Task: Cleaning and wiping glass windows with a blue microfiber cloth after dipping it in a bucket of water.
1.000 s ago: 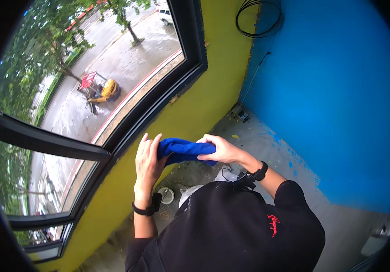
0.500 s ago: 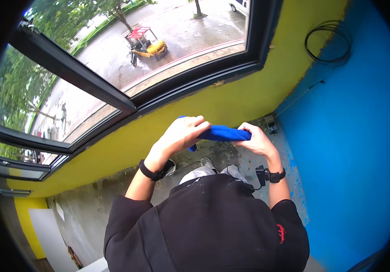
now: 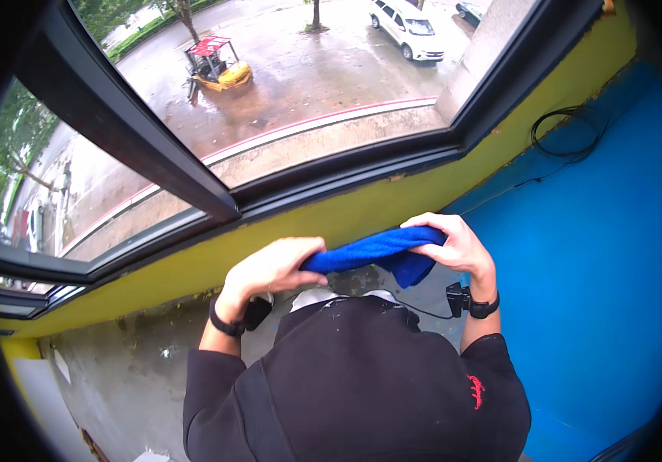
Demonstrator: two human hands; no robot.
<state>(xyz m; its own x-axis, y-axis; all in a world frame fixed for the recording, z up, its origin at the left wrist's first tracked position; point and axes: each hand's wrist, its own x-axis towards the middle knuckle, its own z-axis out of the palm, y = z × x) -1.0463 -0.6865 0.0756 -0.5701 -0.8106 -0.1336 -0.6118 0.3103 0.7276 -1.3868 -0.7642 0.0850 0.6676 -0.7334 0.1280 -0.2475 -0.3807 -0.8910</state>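
Observation:
A blue cloth (image 3: 369,251) is stretched between my two hands in front of my body, bunched into a long roll. My left hand (image 3: 278,266) is closed round its left end. My right hand (image 3: 458,245) grips the other end, thumb and fingers pinching the fabric. A loose flap of the cloth hangs down just left of my right hand. Both wrists wear black straps with small black devices on them, and a thin cable runs from the right one toward my waist.
Ahead is a black-framed window (image 3: 346,165) above a yellow wall (image 3: 308,223); outside stand a forklift (image 3: 219,65) and a white car (image 3: 408,29). On my right rises a blue wall (image 3: 593,277) with a coiled black cable (image 3: 569,131). Grey concrete floor (image 3: 130,369) lies on the left.
My hands have moved farther apart, the left one leftward, the right one rightward. The cloth is drawn out longer, and a flap now hangs near the right hand. The view has shifted.

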